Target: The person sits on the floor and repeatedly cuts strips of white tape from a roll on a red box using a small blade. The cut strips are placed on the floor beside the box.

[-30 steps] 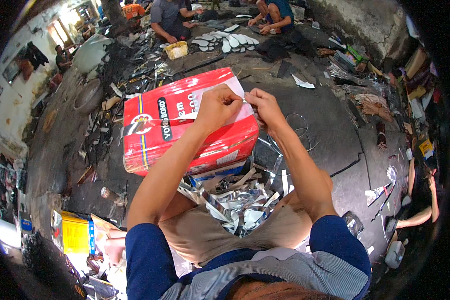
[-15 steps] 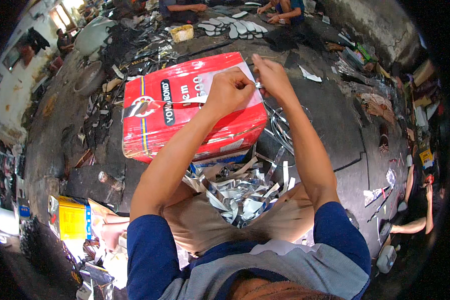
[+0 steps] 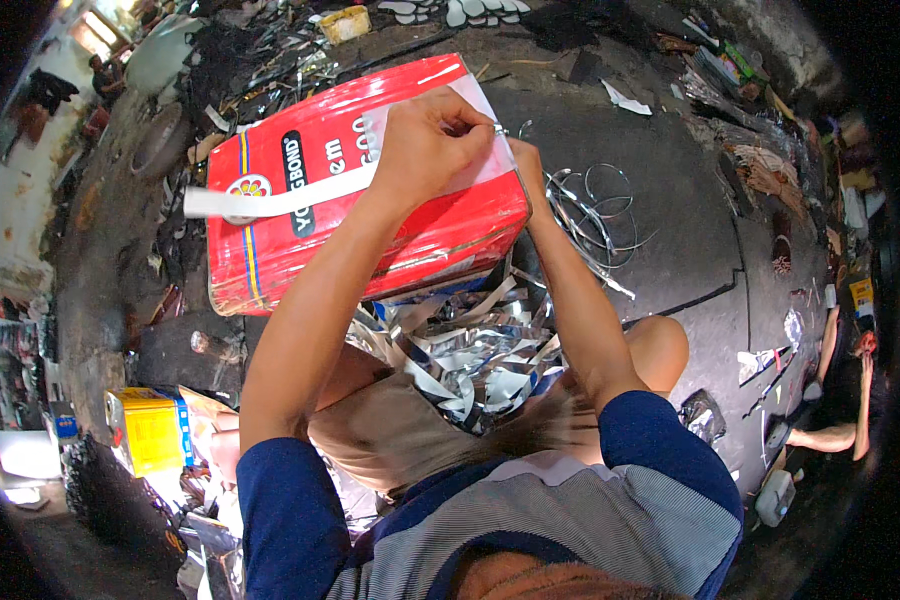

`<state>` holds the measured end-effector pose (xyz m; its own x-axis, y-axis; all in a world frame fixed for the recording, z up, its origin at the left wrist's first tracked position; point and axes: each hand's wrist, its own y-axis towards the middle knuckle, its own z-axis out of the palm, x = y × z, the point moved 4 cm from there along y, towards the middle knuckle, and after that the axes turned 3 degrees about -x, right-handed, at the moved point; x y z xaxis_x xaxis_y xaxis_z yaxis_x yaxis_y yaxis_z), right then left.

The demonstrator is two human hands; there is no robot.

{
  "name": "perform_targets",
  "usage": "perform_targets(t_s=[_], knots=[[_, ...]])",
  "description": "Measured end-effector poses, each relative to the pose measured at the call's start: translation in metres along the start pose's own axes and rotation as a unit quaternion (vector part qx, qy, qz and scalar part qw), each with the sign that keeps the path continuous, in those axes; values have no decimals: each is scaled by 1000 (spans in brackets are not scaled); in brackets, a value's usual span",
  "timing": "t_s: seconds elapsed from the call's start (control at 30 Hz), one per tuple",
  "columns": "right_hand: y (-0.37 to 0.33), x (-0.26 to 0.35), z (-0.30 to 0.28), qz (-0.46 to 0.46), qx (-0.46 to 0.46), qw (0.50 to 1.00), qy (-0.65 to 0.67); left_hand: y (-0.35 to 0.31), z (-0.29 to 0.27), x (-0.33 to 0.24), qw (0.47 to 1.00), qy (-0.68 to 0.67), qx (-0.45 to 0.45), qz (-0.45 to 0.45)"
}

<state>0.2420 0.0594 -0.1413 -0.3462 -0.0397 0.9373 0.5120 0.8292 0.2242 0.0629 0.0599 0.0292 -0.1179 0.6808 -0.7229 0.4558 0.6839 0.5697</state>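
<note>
A red carton (image 3: 260,230) lies in front of me, with a pale panel at its right end. Across its top runs a long white strip (image 3: 315,193), its loose end sticking out past the carton's left edge. My left hand (image 3: 430,140) is closed in a pinch on the strip near the right end of the carton. My right hand (image 3: 527,170) is at the carton's right edge, just beside the left one; its fingers are mostly hidden. A small shiny bit shows by the left fingertips.
Shiny silver and white strips (image 3: 480,360) are heaped between my legs, below the carton. Thin curled strips (image 3: 595,225) lie on the dark floor at right. A yellow box (image 3: 150,430) stands at lower left. Scraps and pale sole-shaped pieces (image 3: 485,12) lie farther off. Another person's arm (image 3: 830,438) shows at right.
My right hand has dropped from above the carton's corner to its right edge. The strip has shifted and turned, its loose end now farther left. My view has shifted too.
</note>
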Motion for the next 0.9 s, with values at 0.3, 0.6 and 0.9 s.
perform_targets(t_s=[0.3, 0.6, 0.9], knots=[[-20, -90, 15, 70, 2, 995, -71, 0, 0, 2, 999, -15, 6, -31], [-80, -213, 21, 140, 18, 975, -174, -2, 0, 0, 999, -35, 9, -27], [-121, -246, 1, 282, 27, 901, -329, -2, 1, 0, 998, -45, 6, -31]])
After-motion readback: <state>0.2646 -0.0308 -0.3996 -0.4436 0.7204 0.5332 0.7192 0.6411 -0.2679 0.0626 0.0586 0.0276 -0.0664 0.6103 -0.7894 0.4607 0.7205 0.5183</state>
